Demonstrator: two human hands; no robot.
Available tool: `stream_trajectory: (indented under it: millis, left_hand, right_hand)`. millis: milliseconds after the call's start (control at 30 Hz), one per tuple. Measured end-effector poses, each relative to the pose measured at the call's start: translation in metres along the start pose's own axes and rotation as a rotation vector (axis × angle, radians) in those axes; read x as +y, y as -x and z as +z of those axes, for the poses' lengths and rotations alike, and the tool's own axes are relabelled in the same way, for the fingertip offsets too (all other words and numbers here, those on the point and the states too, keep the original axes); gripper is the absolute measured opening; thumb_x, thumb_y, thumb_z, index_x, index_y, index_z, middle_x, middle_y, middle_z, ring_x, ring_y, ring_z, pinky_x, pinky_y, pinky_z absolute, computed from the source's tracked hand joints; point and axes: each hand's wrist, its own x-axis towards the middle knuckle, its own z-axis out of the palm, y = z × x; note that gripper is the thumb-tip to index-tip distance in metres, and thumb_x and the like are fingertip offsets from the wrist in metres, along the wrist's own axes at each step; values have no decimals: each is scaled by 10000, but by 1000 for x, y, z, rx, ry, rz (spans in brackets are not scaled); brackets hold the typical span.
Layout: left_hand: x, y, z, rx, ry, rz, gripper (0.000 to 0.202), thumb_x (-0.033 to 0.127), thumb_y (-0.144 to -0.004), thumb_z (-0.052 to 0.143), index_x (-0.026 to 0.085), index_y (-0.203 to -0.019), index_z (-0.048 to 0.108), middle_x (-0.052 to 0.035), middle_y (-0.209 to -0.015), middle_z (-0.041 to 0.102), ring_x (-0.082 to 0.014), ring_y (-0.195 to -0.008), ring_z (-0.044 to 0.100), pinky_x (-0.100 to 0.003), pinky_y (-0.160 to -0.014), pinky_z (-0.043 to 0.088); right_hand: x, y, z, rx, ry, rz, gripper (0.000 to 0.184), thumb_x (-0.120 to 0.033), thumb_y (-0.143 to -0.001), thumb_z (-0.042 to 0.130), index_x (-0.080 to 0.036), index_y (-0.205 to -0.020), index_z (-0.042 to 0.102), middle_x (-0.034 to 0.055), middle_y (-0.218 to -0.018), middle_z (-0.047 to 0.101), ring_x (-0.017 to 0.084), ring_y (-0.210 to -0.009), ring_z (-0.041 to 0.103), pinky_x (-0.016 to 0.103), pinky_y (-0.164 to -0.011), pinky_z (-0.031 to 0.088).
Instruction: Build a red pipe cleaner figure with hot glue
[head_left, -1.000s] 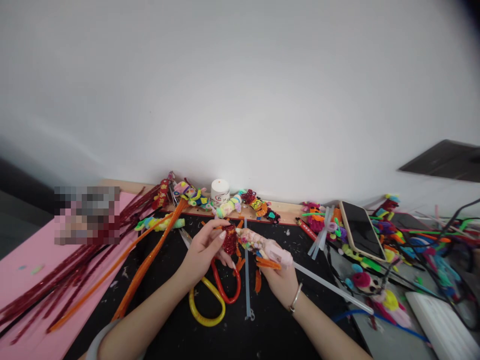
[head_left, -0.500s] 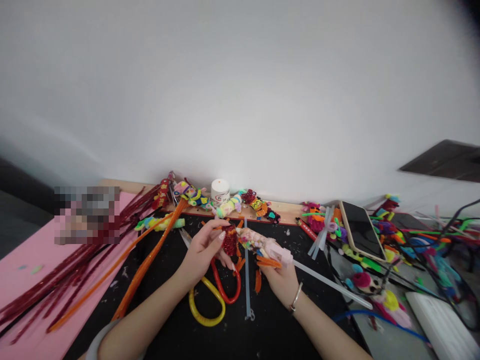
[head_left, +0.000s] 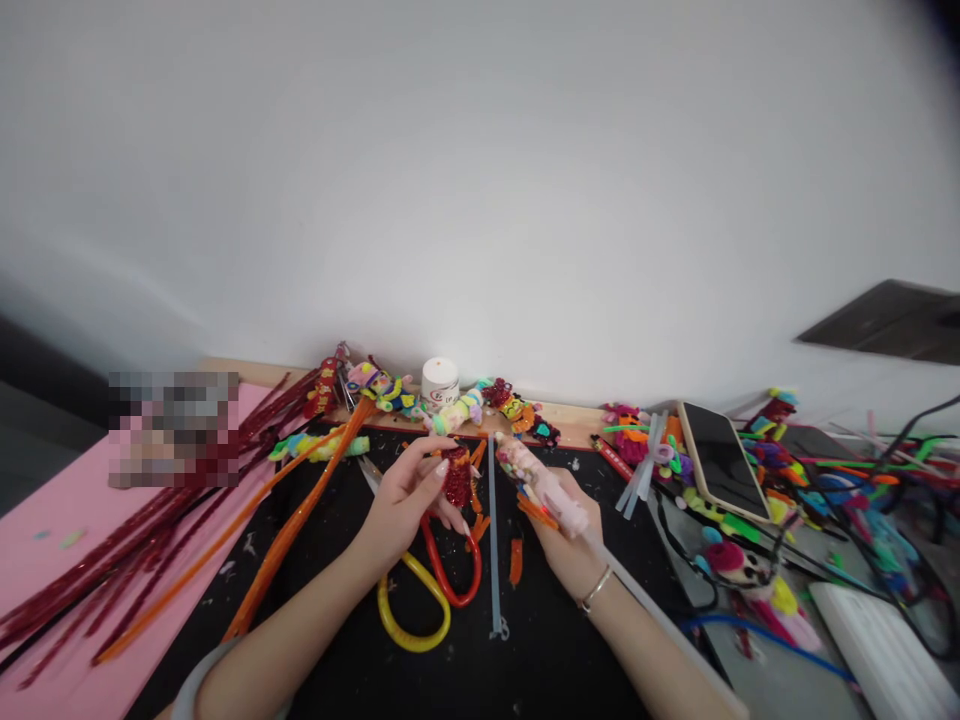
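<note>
Pinched in the fingers of my left hand (head_left: 409,495) is a small red glittery pipe-cleaner piece (head_left: 457,480) with an orange edge. My right hand (head_left: 566,545) is wrapped round a pale pink, decorated hot glue gun (head_left: 551,495). A long translucent glue stick (head_left: 660,620) runs out of its back end over my forearm. The gun's tip points up and left, a short gap from the red piece. Orange strips (head_left: 536,510) show beside my right fingers; whether they are held is unclear. Below my left hand lie scissors (head_left: 412,640) with one yellow and one red handle loop.
Another glue stick (head_left: 493,540) lies on the black mat (head_left: 555,660). Orange and red pipe cleaners (head_left: 277,545) spread leftward over a pink sheet (head_left: 45,550). A white tub (head_left: 440,382) and several dolls line the back. A phone (head_left: 724,460), cables and a white device (head_left: 877,650) are rightward.
My right hand has drawn the glue gun rightward, away from the red piece, and its back end has swung down toward me. My left hand stays nearly still.
</note>
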Motion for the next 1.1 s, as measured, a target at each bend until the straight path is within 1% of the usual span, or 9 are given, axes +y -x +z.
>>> stream_trajectory:
  millis: [100, 200, 300, 400, 600, 700, 833, 967, 1100]
  left_hand:
    - [0, 0, 0, 13, -9, -10, 261, 364, -867, 511, 222, -1076, 447, 41, -630, 625, -156, -447, 665, -198, -420, 464]
    - [-1, 0, 0, 17, -19, -11, 258, 360, -870, 506, 217, -1077, 448, 42, -614, 620, -151, -442, 662, -190, -421, 460]
    - [-1, 0, 0, 24, -23, -10, 256, 357, -869, 508, 218, -1076, 448, 41, -626, 617, -147, -439, 661, -186, -417, 457]
    - [1, -1, 0, 26, -32, -14, 257, 358, -870, 505, 218, -1076, 445, 47, -596, 608, -151, -440, 661, -185, -417, 458]
    - [2, 0, 4, 39, -113, 1, 238, 345, -878, 487, 207, -1070, 460, 48, -595, 605, -145, -446, 663, -189, -435, 473]
    - [-2, 3, 5, -9, -224, 36, 218, 314, -886, 468, 211, -1077, 491, 22, -692, 633, -146, -493, 677, -212, -472, 511]
    - [-6, 7, 4, -134, -508, 160, 226, 238, -880, 464, 204, -1085, 554, -25, -822, 674, -132, -555, 673, -236, -560, 548]
    - [-6, 11, 4, -201, -752, 334, 279, 167, -863, 464, 209, -1117, 571, -61, -984, 683, -141, -700, 678, -261, -708, 542]
    - [-5, 12, 5, -213, -785, 368, 297, 154, -859, 462, 220, -1125, 577, -71, -1016, 683, -186, -872, 668, -291, -785, 528]
  right_hand:
    - [4, -5, -4, -53, 116, -34, 239, -250, -752, 608, -176, -975, 564, 48, -842, 654, 208, -713, 613, 300, -644, 455]
    - [6, -10, -7, -146, 378, -113, 384, -183, -711, 584, -152, -1089, 526, 90, -989, 630, 259, -883, 588, 352, -744, 414]
    - [5, -12, -7, -179, 586, -123, 471, -142, -681, 548, -146, -1149, 499, 108, -1031, 615, 289, -947, 547, 385, -762, 374]
    - [2, -12, -7, -160, 651, -126, 511, -129, -647, 527, -153, -1156, 497, 109, -1022, 610, 300, -944, 515, 405, -768, 358]
    - [-6, -6, -11, -36, 416, -284, 455, -106, -611, 488, -149, -1063, 516, 120, -1079, 554, 296, -1022, 467, 443, -862, 355]
    - [-11, 2, -9, 1, 241, -426, 254, -167, -704, 504, -165, -957, 527, 92, -916, 572, 260, -879, 518, 417, -782, 393]
    - [-20, 17, 1, -80, 88, -526, 133, -232, -772, 537, -183, -895, 525, 52, -771, 590, 213, -709, 533, 346, -645, 403]
    - [-28, 27, 7, -95, 46, -531, 33, -186, -829, 489, -188, -835, 522, 22, -666, 580, 166, -572, 498, 291, -548, 374]
    - [-32, 27, 2, -109, 40, -464, 144, -114, -843, 407, -189, -845, 529, 30, -679, 589, 169, -595, 522, 294, -571, 396]
